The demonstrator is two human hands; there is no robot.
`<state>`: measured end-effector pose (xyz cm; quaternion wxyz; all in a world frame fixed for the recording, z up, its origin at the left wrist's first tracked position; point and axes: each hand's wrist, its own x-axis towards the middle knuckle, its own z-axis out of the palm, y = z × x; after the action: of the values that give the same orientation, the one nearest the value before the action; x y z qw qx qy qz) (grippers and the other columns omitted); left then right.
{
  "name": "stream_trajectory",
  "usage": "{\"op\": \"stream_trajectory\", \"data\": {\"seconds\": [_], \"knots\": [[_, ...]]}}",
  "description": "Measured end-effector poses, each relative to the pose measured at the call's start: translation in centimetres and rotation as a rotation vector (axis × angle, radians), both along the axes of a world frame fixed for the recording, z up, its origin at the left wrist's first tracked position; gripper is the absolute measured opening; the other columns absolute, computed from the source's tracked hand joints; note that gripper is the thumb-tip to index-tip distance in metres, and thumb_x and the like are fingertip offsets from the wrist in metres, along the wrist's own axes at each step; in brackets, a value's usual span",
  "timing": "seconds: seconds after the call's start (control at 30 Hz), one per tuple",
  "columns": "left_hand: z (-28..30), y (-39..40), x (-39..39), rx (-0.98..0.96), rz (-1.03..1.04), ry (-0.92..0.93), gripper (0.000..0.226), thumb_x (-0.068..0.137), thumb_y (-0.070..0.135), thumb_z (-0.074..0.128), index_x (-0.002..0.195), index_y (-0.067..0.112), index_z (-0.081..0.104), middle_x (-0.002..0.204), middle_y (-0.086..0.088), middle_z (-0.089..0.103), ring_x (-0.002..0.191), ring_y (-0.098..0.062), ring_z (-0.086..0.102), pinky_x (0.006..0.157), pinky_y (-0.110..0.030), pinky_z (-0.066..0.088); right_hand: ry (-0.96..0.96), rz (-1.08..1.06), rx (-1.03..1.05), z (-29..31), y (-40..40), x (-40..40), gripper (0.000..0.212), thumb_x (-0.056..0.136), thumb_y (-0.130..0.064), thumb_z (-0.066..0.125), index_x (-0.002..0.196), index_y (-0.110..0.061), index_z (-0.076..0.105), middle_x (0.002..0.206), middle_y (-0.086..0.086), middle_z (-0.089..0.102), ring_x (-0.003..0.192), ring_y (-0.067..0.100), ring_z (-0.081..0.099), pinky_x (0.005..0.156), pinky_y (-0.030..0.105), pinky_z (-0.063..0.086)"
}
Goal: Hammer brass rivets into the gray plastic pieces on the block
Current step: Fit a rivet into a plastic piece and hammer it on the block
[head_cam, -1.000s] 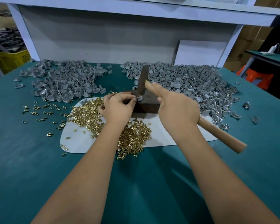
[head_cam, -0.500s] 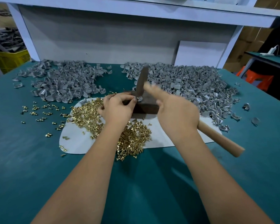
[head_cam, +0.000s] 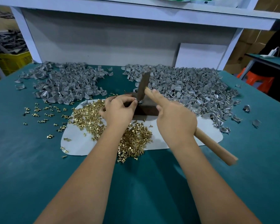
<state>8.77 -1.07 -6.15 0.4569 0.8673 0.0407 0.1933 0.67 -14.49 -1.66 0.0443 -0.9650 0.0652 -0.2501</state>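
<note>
The dark block point(head_cam: 146, 109) sits on a white mat point(head_cam: 207, 135) at the centre of the green table point(head_cam: 23, 167). The left hand point(head_cam: 120, 110) rests at the block's 9 o'clock edge, its thumb and fingertips pinched on a small gray plastic piece point(head_cam: 140, 101) on the block's top; whether a rivet is seated in that piece cannot be told.

The right hand point(head_cam: 176, 122) is wrapped around the wooden handle of a hammer point(head_cam: 143, 85), forefinger laid along the shaft toward the head. The handle end projects toward 4 o'clock past the wrist. The dark hammer head stands nearly upright, its lower face down at the pinched piece; actual contact cannot be confirmed.

Loose brass rivets point(head_cam: 87, 113) lie heaped on the mat at 8 o'clock from the block, with a second heap point(head_cam: 134, 139) at 6 o'clock, partly under the left forearm. More rivets are scattered on the table toward 9 o'clock. One pile of gray pieces point(head_cam: 66, 81) lies at 10 o'clock, a larger pile point(head_cam: 192, 86) at 2 o'clock.
</note>
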Motion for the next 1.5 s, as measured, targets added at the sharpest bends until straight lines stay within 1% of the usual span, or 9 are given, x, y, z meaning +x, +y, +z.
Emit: {"op": "stream_trajectory", "data": {"seconds": [0.17, 0.5, 0.6, 0.73, 0.87, 1.0, 1.17, 1.37, 1.5], "knots": [[-0.1, -0.2, 0.2, 0.016, 0.026, 0.000, 0.003, 0.085, 0.047, 0.071, 0.084, 0.044, 0.073, 0.112, 0.027, 0.066, 0.126, -0.011, 0.035, 0.086, -0.032, 0.011, -0.100, -0.018, 0.011, -0.1, 0.6, -0.3, 0.066, 0.089, -0.019, 0.062, 0.142, -0.048, 0.035, 0.067, -0.001, 0.038, 0.047, 0.017, 0.029, 0.043, 0.021, 0.008], [0.1, -0.1, -0.2, -0.006, 0.009, -0.010, 0.003, 0.086, 0.045, 0.070, 0.086, 0.043, 0.073, 0.097, 0.032, 0.056, 0.126, -0.011, 0.034, 0.083, -0.030, 0.009, -0.074, 0.004, 0.017, -0.9, 0.6, 0.2, 0.068, 0.093, -0.020, 0.057, 0.144, -0.051, 0.025, 0.070, 0.000, 0.034, 0.049, 0.015, 0.026, 0.044, 0.024, 0.009], [0.0, -0.2, -0.2, 0.032, 0.013, -0.017, 0.007, 0.087, 0.043, 0.070, 0.089, 0.039, 0.075, 0.105, 0.027, 0.064, 0.128, -0.012, 0.034, 0.085, -0.030, 0.009, -0.127, 0.004, 0.066, -0.5, 0.8, -0.3, 0.069, 0.086, -0.013, 0.065, 0.142, -0.044, 0.039, 0.067, 0.002, 0.037, 0.048, 0.017, 0.028, 0.045, 0.022, 0.009], [0.3, -0.1, -0.5, 0.012, -0.007, -0.012, 0.007, 0.087, 0.043, 0.070, 0.081, 0.047, 0.068, 0.098, 0.030, 0.058, 0.126, -0.012, 0.033, 0.088, -0.032, 0.011, -0.058, 0.017, 0.026, -1.2, 0.5, -0.1, 0.070, 0.093, -0.019, 0.057, 0.144, -0.052, 0.022, 0.071, 0.001, 0.041, 0.051, 0.015, 0.027, 0.044, 0.025, 0.011], [0.4, -0.1, -0.3, 0.030, 0.009, 0.006, 0.008, 0.087, 0.044, 0.069, 0.079, 0.046, 0.068, 0.104, 0.030, 0.062, 0.127, -0.013, 0.033, 0.098, -0.040, 0.015, -0.137, -0.020, 0.056, -0.7, 0.7, -0.2, 0.073, 0.085, -0.014, 0.066, 0.142, -0.046, 0.036, 0.067, 0.002, 0.040, 0.049, 0.017, 0.027, 0.045, 0.022, 0.005], [0.6, -0.1, -0.6, 0.018, -0.008, 0.003, 0.014, 0.087, 0.044, 0.069, 0.077, 0.049, 0.061, 0.112, 0.028, 0.064, 0.127, -0.013, 0.033, 0.090, -0.034, 0.012, -0.059, 0.020, -0.018, -1.4, 0.1, -0.1, 0.069, 0.091, -0.021, 0.058, 0.145, -0.049, 0.025, 0.072, 0.002, 0.044, 0.055, 0.019, 0.032, 0.045, 0.026, 0.007], [0.7, -0.1, -0.7, 0.021, -0.033, 0.019, 0.011, 0.089, 0.045, 0.066, 0.079, 0.047, 0.062, 0.102, 0.031, 0.058, 0.127, -0.013, 0.032, 0.097, -0.039, 0.015, -0.312, 0.029, 0.018, -1.2, -0.6, 0.0, 0.069, 0.077, -0.008, 0.076, 0.137, -0.033, 0.051, 0.061, 0.006, 0.045, 0.043, 0.019, 0.031, 0.044, 0.020, 0.019], [1.2, 0.3, -1.1, -0.007, -0.081, 0.019, 0.014, 0.089, 0.040, 0.066, 0.077, 0.045, 0.061, 0.088, 0.037, 0.048, 0.133, -0.012, 0.028, 0.101, -0.038, 0.017, -0.174, -0.146, 0.061, -2.2, -3.0, 1.3, 0.065, 0.087, -0.013, 0.064, 0.143, -0.033, 0.037, 0.102, 0.010, 0.046, 0.045, 0.015, 0.030, 0.044, 0.026, 0.025], [1.9, 0.3, -1.5, -0.105, -0.100, 0.001, 0.023, 0.087, 0.034, 0.069, 0.069, 0.044, 0.060, 0.087, 0.042, 0.034, 0.132, -0.011, 0.028, 0.103, -0.035, 0.018, -0.113, -0.253, 0.105, -2.1, -4.3, 1.7, 0.034, 0.096, -0.022, 0.050, 0.130, -0.023, 0.046, 0.106, 0.012, 0.048, 0.053, 0.025, 0.038, 0.049, 0.030, 0.028]]}}
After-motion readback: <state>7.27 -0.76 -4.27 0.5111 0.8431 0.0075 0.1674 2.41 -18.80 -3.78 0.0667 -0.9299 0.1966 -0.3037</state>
